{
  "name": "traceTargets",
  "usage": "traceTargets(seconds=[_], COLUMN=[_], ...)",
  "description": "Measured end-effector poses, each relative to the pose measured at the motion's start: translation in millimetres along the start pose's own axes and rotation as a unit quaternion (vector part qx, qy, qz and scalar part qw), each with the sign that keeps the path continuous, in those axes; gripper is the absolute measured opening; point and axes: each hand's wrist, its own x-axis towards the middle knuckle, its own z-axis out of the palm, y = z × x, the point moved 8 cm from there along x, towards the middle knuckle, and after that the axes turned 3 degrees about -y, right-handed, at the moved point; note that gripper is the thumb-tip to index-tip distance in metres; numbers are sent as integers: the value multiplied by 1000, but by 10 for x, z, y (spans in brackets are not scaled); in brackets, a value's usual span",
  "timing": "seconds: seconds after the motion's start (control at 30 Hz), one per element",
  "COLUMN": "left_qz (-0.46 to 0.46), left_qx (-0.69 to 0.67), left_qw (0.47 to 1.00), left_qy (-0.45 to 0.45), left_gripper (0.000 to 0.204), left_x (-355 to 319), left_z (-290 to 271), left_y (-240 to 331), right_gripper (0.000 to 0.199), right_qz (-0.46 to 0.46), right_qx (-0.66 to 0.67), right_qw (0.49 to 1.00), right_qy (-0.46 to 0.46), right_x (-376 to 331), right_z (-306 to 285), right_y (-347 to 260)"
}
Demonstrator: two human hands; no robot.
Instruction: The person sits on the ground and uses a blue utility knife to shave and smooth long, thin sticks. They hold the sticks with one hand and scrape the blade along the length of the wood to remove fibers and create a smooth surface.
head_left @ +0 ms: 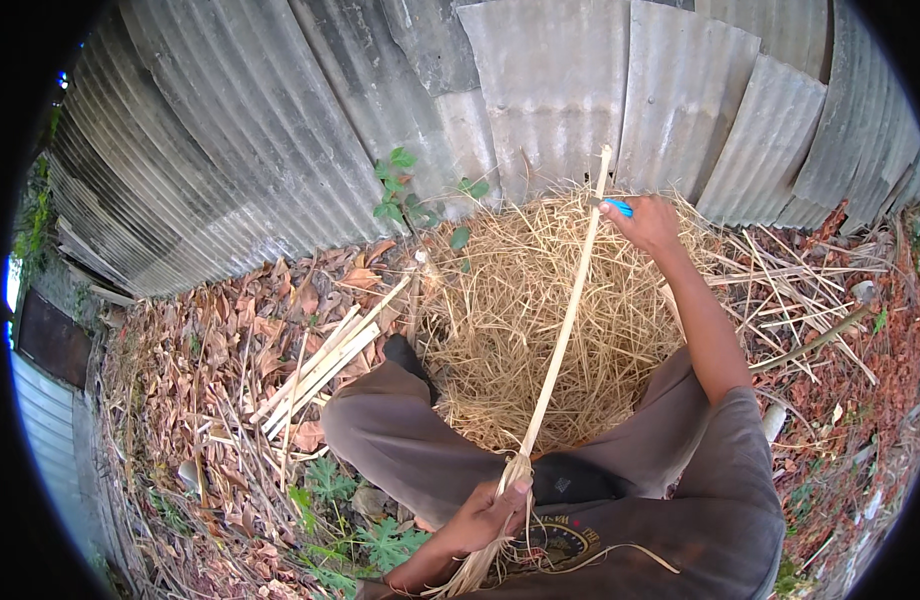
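Observation:
A long, pale strip of split wood, perhaps bamboo (565, 333), slants from my lap up toward the metal wall. My left hand (490, 515) is closed round its near end, together with a bunch of thin curled shavings (477, 568). Near the strip's far end, my right hand (647, 224) grips a small knife with a blue handle (617, 208). Its blade lies against the strip, though little of it shows. Beneath the strip, a big heap of straw-coloured shavings (510, 330) spreads between my bent legs.
Overlapping corrugated metal sheets (550, 90) form a wall just beyond the heap. Several split strips (325, 370) lie on dry leaves (230, 350) at left. More thin sticks (800, 300) are scattered at right. Green plants grow by the wall (392, 190) and near my left arm (388, 545).

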Motion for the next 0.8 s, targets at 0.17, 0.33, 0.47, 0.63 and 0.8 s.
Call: traceTargets(seconds=[0.17,0.33,0.47,0.63,0.8], left_qz=[-48,34,49,44,60], left_qx=[45,3,-1,-36,-11], left_qw=[998,997,993,992,991], left_qy=[8,71,103,113,120], left_gripper=[49,50,51,49,50], left_x=[-45,106,386,460,484], left_z=[-33,-206,-347,-325,-304], left_y=[-155,56,260,342,326], right_gripper=[85,77,67,67,70], right_qz=[117,-54,-304,-281,-260], right_qx=[31,151,169,150,127], right_qw=[992,986,937,947,957], right_qy=[20,-52,-40,-51,-30], right_x=[127,-523,-1533,-1429,-1357], right_z=[-116,-86,-169,-144,-166], right_y=[632,-704,-1647,-1591,-1506])
